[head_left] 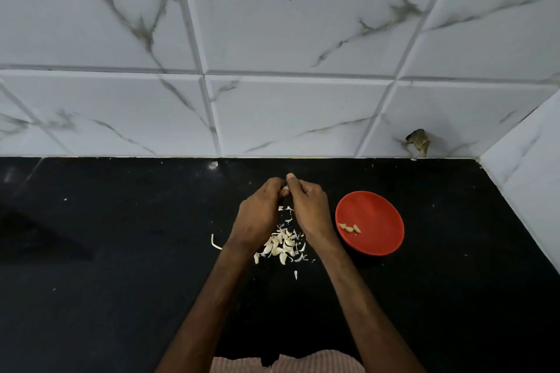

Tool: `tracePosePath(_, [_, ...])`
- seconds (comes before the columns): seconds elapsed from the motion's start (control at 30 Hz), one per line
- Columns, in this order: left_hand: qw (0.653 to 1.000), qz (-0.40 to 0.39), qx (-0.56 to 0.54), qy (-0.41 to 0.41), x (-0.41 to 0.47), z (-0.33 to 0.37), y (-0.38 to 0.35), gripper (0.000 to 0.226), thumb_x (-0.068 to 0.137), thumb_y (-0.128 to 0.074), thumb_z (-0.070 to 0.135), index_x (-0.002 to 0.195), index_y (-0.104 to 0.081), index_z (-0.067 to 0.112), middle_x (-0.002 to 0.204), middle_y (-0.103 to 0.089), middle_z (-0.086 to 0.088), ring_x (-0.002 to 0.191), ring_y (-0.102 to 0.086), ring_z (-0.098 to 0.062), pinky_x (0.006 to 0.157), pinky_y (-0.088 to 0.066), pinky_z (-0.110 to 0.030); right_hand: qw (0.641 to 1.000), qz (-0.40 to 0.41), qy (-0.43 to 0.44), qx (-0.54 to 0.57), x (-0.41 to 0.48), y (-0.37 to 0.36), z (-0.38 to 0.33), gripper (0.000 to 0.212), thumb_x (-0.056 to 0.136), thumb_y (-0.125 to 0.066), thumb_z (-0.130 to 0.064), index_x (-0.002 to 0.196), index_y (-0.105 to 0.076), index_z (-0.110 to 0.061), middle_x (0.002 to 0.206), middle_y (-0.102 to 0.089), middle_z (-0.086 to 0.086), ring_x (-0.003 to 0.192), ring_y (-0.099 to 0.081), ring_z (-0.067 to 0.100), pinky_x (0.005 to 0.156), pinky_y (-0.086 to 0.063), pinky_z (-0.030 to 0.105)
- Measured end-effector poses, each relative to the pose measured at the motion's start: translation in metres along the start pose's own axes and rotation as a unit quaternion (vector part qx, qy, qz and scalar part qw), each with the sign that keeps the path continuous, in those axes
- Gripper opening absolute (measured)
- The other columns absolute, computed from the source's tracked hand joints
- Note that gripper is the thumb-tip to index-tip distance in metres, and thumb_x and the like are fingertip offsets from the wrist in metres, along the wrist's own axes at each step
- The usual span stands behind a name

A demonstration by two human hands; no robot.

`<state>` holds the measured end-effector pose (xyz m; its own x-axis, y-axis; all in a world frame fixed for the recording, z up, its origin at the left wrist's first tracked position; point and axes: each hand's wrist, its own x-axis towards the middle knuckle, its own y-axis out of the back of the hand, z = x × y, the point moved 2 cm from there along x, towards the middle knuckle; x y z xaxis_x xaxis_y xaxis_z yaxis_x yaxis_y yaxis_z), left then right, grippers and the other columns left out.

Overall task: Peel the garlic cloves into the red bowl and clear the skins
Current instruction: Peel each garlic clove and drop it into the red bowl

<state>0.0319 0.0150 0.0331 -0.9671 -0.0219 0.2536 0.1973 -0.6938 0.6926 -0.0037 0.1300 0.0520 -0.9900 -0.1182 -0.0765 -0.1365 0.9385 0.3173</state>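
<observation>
Both hands meet left of the red bowl (377, 209), raised a little over the counter. Left hand (260, 215) and right hand (312, 212) have their fingers curled, and together they pinch a garlic clove (285, 188) between the fingertips. Only a pale sliver of that clove shows, so its long axis cannot be told.

Left of the bowl and nearer the person, partly hidden under both wrists, lies a heap of garlic cloves and skins (281, 247). Its pieces point every way. A curved stalk piece (215, 242) lies further left of the bowl, beyond the heap, and one loose skin (295, 275) sits just nearer the person than the heap.

Inside the bowl, against its left wall, three peeled cloves (350, 228) lie flat in a short row.

The bowl stands on a black countertop (121, 266) flecked with white specks. Behind the bowl rises a wall of white marbled tiles (272, 39), with a chipped hole (419, 142) low down.
</observation>
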Motion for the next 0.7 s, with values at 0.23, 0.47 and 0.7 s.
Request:
tracePosePath(0.23, [0.999, 0.007, -0.036, -0.007, 0.003, -0.001, 0.002, 0.005, 0.104, -0.050, 0.024, 0.107, -0.053, 0.024, 0.096, -0.060, 0.014, 0.080, -0.060, -0.007, 0.069, -0.052, -0.038, 0.993, -0.044, -0.082, 0.077, 0.003, 0.007, 0.002, 0.050, 0.105, -0.047, -0.039, 0.061, -0.059, -0.020, 0.046, -0.047, -0.013, 0.044, -0.044, -0.001, 0.049, -0.035, 0.015])
tracePosePath(0.47, [0.983, 0.068, -0.161, 0.048, 0.005, -0.003, 0.005, 0.007, 0.097, -0.066, 0.017, 0.103, -0.067, 0.014, 0.085, -0.068, 0.009, 0.074, -0.065, -0.004, 0.064, -0.049, -0.017, 0.999, -0.031, -0.009, -0.003, 0.004, 0.013, 0.005, 0.040, 0.101, -0.055, -0.046, 0.076, -0.069, -0.019, 0.063, -0.065, -0.004, 0.059, -0.058, 0.001, 0.061, -0.047, 0.022])
tracePosePath(0.7, [0.958, 0.124, -0.238, 0.105, 0.004, -0.004, 0.014, 0.005, 0.090, -0.075, 0.013, 0.086, -0.072, 0.010, 0.075, -0.072, 0.001, 0.064, -0.061, -0.013, 0.059, -0.047, -0.028, 0.983, -0.034, -0.026, 0.178, 0.001, 0.016, 0.003, 0.006, 0.096, -0.066, -0.007, 0.097, -0.072, -0.007, 0.085, -0.071, 0.007, 0.074, -0.067, 0.011, 0.066, -0.060, 0.028])
